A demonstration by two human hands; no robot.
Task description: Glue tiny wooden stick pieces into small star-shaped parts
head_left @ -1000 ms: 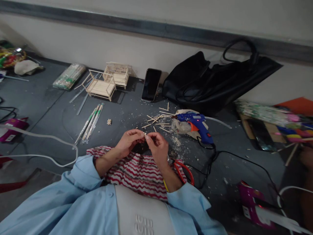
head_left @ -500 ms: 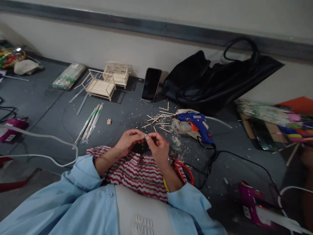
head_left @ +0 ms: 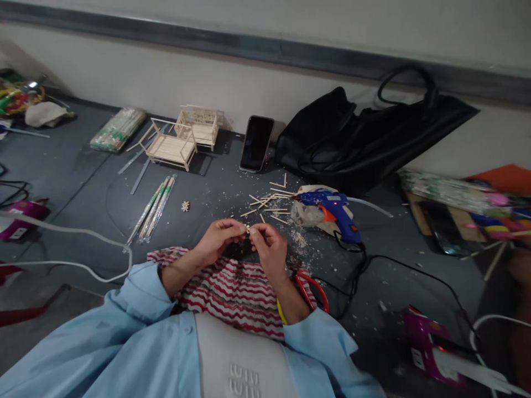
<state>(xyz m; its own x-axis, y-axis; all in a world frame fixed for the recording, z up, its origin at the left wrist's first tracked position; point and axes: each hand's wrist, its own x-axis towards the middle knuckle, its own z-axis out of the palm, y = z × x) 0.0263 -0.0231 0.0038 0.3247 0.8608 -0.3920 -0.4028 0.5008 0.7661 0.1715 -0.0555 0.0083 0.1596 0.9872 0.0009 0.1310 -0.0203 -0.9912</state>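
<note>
Fingertips of my left hand (head_left: 219, 239) and my right hand (head_left: 269, 245) meet over the striped cloth (head_left: 232, 293), both pinching a small pale wooden piece (head_left: 248, 229). Its shape is mostly covered by the fingers. A similar small star-like cluster of stick bits (head_left: 185, 206) lies on the table to the left. Just beyond my right hand are several loose cut sticks (head_left: 265, 203). A blue glue gun (head_left: 332, 207) with an orange trigger rests on a clear plastic bag, its red light on. Red-handled pliers or cutters (head_left: 313, 292) lie partly under my right forearm.
Two miniature stick-built benches (head_left: 172, 148) stand near the wall beside a phone (head_left: 257, 143). Wrapped sticks (head_left: 153, 213) lie at left. A black bag (head_left: 357, 138) leans at the back right. Black cable (head_left: 410, 260) crosses the right side; purple power boxes (head_left: 431, 342) sit at both sides.
My right fingertips have drawn slightly away from the left ones, so more of the small wooden piece shows between them. Everything else stays in place.
</note>
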